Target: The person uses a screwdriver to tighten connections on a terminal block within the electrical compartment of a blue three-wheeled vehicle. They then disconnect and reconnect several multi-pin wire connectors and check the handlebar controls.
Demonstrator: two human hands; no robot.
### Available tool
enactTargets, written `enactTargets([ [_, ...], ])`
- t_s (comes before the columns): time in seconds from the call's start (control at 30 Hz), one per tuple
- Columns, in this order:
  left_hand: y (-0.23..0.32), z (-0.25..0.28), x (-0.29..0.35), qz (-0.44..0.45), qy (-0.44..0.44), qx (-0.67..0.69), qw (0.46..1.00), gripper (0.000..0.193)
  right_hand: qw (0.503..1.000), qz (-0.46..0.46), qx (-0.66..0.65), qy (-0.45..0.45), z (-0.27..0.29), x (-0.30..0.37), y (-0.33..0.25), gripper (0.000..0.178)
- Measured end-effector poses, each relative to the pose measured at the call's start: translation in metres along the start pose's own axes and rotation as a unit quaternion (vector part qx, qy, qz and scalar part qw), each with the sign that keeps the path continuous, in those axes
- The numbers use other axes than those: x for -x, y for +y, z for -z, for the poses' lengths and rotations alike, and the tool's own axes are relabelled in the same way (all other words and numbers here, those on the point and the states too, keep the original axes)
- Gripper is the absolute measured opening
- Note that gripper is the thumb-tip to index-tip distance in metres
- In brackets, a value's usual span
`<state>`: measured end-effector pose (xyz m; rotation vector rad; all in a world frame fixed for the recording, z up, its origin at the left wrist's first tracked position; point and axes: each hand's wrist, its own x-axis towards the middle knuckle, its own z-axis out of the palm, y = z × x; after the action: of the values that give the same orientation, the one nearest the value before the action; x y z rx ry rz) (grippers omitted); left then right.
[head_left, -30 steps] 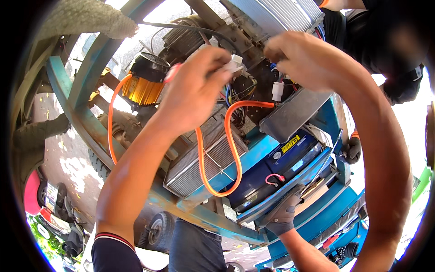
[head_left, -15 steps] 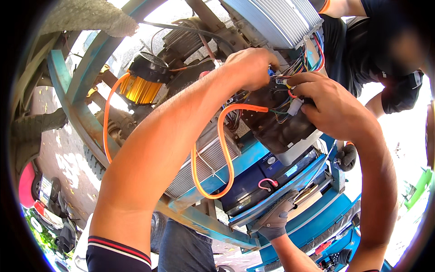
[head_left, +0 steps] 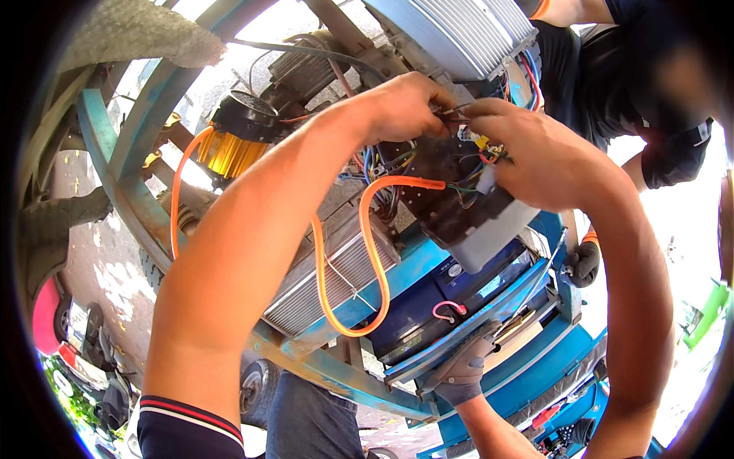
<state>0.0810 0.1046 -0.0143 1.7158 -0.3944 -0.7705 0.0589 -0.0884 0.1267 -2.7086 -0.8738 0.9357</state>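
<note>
At far centre, beside dark flat metal plate (head_left: 440, 214): thin multicoloured plastic-coated wires (head_left: 457, 116) between left hand (head_left: 409, 107) and right hand (head_left: 535, 153). Both seemingly pinch strands; exact grip hidden. Wires likely light, flexible, fragile at ends; best held by insulation.

Dark battery (head_left: 413, 317) in blue frame (head_left: 417, 264)

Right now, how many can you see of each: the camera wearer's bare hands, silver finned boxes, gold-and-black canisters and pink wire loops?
Bare hands: 2 (left hand, right hand)
Silver finned boxes: 2 (upper box, lower box)
Gold-and-black canister: 1
Pink wire loop: 1
Total: 6
</note>
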Motion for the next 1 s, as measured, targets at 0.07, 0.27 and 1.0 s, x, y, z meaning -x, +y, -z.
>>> enactTargets([
  [0.07,0.004,0.006,0.007,0.006,-0.017,0.006,1.000,0.034,0.993,-0.087,0.016,-0.075,0.012,-0.016,-0.015,0.040],
  [0.27,0.016,0.010,0.022,0.055,0.042,0.198,0.978,0.032,0.989,-0.105,-0.100,0.037,0.011,-0.015,-0.003,0.026],
  [1.0,0.019,-0.024,0.102,-0.036,0.087,0.192,0.977,0.051,0.957,-0.030,-0.283,0.052,0.001,0.008,0.003,0.019],
])
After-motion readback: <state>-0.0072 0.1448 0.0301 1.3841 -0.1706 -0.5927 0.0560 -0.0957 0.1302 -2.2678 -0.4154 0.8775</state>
